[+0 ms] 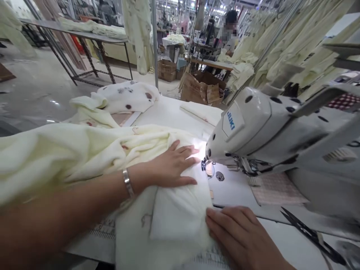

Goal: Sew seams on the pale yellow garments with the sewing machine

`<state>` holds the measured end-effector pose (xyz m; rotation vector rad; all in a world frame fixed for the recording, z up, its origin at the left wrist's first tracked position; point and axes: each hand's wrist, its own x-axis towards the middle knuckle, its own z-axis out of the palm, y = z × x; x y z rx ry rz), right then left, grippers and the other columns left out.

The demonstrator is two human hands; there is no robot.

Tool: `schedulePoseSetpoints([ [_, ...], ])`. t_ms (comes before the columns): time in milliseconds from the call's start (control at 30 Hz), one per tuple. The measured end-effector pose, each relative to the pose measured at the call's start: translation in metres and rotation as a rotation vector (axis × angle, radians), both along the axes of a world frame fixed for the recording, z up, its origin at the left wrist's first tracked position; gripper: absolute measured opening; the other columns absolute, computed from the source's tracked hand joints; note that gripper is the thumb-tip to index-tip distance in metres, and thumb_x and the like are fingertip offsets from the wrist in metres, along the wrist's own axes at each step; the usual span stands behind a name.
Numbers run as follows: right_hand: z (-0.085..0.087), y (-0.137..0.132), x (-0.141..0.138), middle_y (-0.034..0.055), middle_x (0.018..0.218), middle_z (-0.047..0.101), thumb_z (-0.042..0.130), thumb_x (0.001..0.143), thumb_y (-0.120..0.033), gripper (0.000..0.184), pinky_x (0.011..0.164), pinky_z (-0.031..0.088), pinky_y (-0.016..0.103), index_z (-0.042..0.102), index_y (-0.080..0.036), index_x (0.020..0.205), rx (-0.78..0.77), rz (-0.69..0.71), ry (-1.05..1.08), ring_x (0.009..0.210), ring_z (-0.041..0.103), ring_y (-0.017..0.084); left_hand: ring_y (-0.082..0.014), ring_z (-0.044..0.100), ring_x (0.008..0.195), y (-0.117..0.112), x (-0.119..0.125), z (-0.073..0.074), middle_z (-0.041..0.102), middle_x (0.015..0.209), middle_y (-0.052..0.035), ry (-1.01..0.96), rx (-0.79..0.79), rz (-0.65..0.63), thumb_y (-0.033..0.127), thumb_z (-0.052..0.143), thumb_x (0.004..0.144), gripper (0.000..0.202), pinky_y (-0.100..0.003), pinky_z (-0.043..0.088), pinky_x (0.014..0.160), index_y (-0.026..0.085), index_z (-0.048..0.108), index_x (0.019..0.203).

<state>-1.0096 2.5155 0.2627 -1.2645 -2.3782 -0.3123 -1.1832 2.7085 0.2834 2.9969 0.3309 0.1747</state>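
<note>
Tabletop [165, 108]: cream cloth [140, 144] stretches sideways, left hand [173, 167] splayed, right hand [242, 232] with grip unclear.

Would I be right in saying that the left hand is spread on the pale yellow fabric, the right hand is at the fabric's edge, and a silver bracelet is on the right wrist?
Not quite: the head view shows the silver bracelet on the left wrist. The left hand is indeed spread on the pale yellow fabric, with the right hand at its edge.
</note>
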Motion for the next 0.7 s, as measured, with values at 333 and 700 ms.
schedulePoseSetpoints([
  [333, -0.010, 0.064, 0.018, 0.0052, 0.091, 0.062, 0.044, 0.087, -0.017, 0.022, 0.070, 0.044, 0.030, 0.059, -0.020, 0.103, -0.022, -0.099, 0.004, 0.084, 0.056, 0.018, -0.0228, 0.026, 0.132, 0.080, 0.033, 0.003, 0.035, 0.142, -0.0110, 0.017, 0.086, -0.105, 0.056, 0.037, 0.089, 0.059, -0.040, 0.006, 0.109, 0.015, 0.040, 0.131],
  [700, 0.000, 0.049, 0.017, 0.0034, 0.080, 0.057, 0.045, 0.091, -0.029, 0.014, 0.062, 0.046, 0.025, 0.052, -0.021, 0.082, -0.195, -0.059, 0.216, 0.074, 0.056, 0.015, -0.0314, 0.023, 0.133, 0.016, 0.015, 0.002, 0.030, 0.143, -0.0168, 0.078, 0.185, 0.296, 0.051, 0.030, 0.091, 0.057, -0.053, 0.023, 0.102, 0.012, 0.037, 0.133],
])
